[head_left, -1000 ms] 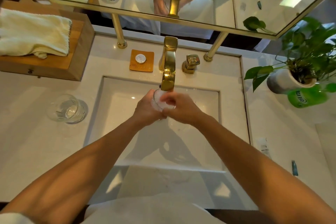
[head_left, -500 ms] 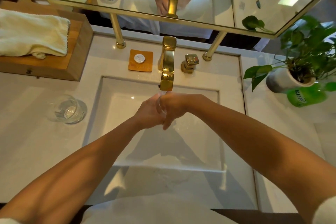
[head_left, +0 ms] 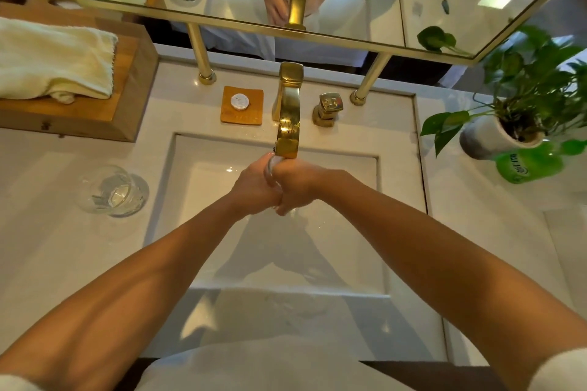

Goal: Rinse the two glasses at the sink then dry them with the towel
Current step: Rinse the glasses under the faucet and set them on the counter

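Upper left of the frame: 1 wooden box (head_left: 127, 79) against the left edge, carrying 1 folded cream towel (head_left: 54, 68) whose fringe stops short of the box's right edge.

Left centre: 1 clear glass (head_left: 114, 192) on the white counter (head_left: 41, 232), standing well apart from the sink's left rim, with bare counter all round it.

Centre: 1 rectangular white sink (head_left: 203, 232). Left hand (head_left: 254, 187) and right hand (head_left: 298, 182) meet over the basin, both wrapped close around 1 second glass (head_left: 272, 165), of which only a sliver of rim shows, directly beneath the spout of the gold faucet (head_left: 287, 124). Fingers of the 2 hands touch. Open basin lies to either side and toward the lower edge.

Behind the sink: 1 orange soap dish (head_left: 242, 105) with a round white piece, just left of the faucet; 1 gold handle (head_left: 328, 108) just right of it.

Top: 1 gold-framed mirror (head_left: 349, 38) on 2 posts.

Right: 1 potted plant (head_left: 514, 114); below it 1 green bottle (head_left: 527, 165), white lettering too blurred to read.
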